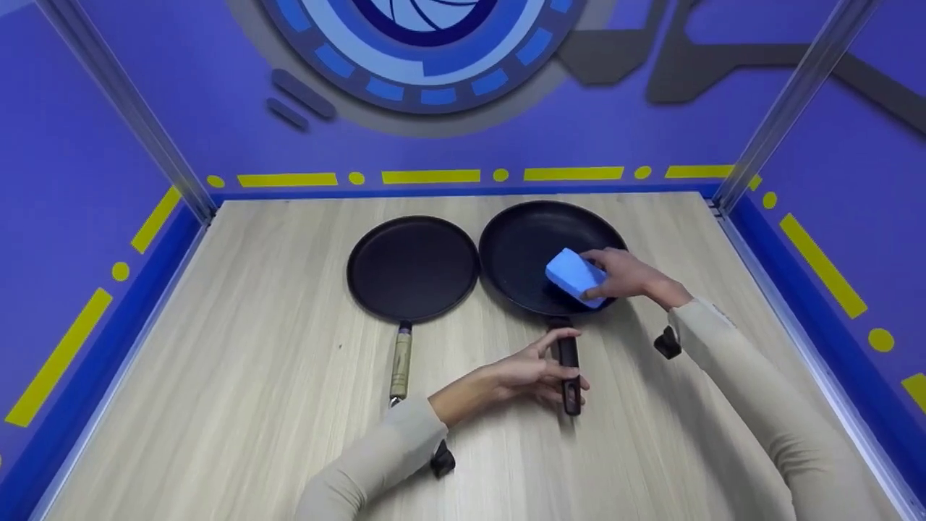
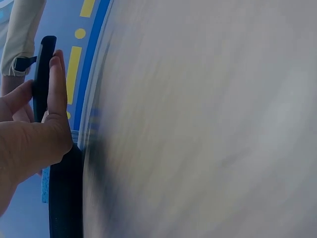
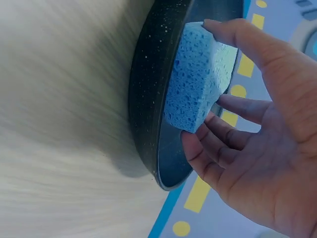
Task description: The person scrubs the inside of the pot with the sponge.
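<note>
A blue sponge [image 1: 575, 275] is pinched between the thumb and fingers of my right hand [image 1: 622, 275], low over the right side of a deep black frying pan [image 1: 517, 250]. In the right wrist view the porous sponge [image 3: 190, 77] overlaps the speckled pan's [image 3: 146, 94] rim, with the right hand [image 3: 267, 129] behind it. My left hand [image 1: 528, 373] grips the pan's black handle [image 1: 570, 354]. From the left wrist, that handle [image 2: 43, 74] runs between the fingers of the left hand [image 2: 34, 139].
To the left lies a flat black crepe pan [image 1: 412, 268], its wooden handle [image 1: 401, 362] pointing toward me. Its rim meets the frying pan's. A pale wood-grain table [image 1: 253, 325] carries both pans, with blue-purple printed walls [image 1: 434, 152] at the back and sides.
</note>
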`<control>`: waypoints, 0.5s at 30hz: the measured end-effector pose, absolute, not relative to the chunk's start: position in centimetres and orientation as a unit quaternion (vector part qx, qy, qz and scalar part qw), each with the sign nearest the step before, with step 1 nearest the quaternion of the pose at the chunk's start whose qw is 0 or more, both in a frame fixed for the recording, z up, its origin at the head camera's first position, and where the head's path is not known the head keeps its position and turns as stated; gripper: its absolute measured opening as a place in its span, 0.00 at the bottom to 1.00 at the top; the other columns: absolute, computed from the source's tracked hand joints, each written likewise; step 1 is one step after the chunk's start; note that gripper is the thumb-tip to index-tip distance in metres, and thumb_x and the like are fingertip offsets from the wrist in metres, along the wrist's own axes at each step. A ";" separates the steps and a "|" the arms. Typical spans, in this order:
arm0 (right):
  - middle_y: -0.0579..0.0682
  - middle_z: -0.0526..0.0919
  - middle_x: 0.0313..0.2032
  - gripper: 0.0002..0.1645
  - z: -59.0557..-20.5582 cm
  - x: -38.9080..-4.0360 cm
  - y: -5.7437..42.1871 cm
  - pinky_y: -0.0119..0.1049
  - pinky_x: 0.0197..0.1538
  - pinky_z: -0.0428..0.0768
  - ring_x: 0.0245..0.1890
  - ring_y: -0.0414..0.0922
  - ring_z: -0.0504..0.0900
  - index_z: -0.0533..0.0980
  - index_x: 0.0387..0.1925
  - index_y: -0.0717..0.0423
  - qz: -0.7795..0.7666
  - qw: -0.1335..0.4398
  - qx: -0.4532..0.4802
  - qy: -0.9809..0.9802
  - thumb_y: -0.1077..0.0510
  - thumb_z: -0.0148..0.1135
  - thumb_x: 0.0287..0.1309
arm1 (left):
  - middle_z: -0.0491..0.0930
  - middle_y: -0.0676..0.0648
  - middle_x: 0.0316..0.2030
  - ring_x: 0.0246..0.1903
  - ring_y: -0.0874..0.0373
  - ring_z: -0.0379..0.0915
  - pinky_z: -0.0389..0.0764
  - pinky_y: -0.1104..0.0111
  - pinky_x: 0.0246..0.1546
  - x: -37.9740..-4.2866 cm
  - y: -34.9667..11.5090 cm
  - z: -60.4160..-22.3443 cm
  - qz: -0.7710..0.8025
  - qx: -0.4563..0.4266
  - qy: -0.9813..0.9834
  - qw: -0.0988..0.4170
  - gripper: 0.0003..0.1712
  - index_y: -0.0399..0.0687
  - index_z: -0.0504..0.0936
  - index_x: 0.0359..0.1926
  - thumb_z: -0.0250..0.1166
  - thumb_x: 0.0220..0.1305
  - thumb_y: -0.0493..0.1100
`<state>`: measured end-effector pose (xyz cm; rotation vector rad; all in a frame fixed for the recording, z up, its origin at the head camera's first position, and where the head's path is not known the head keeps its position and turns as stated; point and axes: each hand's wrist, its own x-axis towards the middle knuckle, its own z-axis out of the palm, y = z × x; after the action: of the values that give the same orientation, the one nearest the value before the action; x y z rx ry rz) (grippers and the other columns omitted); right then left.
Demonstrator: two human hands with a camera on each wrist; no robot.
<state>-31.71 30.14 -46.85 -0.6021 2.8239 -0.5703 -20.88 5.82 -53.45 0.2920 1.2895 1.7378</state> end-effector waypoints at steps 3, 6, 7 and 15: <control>0.72 0.79 0.53 0.50 -46.8 -31.4 30.7 0.57 0.52 0.79 0.49 0.61 0.78 0.68 0.68 0.72 -0.204 0.085 -0.197 0.955 0.50 0.77 0.51 | 0.83 0.30 0.54 0.50 0.39 0.86 0.88 0.60 0.42 -20.9 5.6 -53.5 0.695 0.138 0.531 0.465 0.39 0.67 0.57 0.76 0.62 0.73 0.36; 0.72 0.79 0.53 0.50 -46.7 -31.1 31.4 0.56 0.52 0.79 0.49 0.61 0.78 0.67 0.69 0.72 -0.214 0.072 -0.180 0.957 0.49 0.78 0.52 | 0.83 0.32 0.56 0.49 0.46 0.87 0.89 0.58 0.45 -21.1 5.1 -53.2 0.681 0.155 0.546 0.462 0.39 0.63 0.55 0.78 0.61 0.74 0.38; 0.72 0.79 0.53 0.50 -46.6 -31.0 31.6 0.56 0.52 0.79 0.49 0.62 0.78 0.67 0.69 0.72 -0.217 0.067 -0.176 0.958 0.49 0.78 0.52 | 0.83 0.33 0.56 0.48 0.47 0.87 0.89 0.55 0.46 -21.2 4.9 -53.1 0.676 0.157 0.553 0.460 0.39 0.63 0.56 0.79 0.61 0.74 0.39; 0.75 0.75 0.54 0.52 -45.9 -30.1 33.8 0.59 0.53 0.79 0.51 0.64 0.76 0.63 0.70 0.74 -0.235 0.053 -0.117 0.964 0.49 0.75 0.54 | 0.80 0.33 0.60 0.53 0.39 0.84 0.86 0.49 0.55 -22.6 1.6 -52.6 0.666 0.146 0.582 0.443 0.36 0.60 0.57 0.79 0.59 0.77 0.42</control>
<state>-30.09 33.84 -45.89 -0.3550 2.9293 -0.7143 -22.56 1.57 -52.56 0.3615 1.4439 1.6534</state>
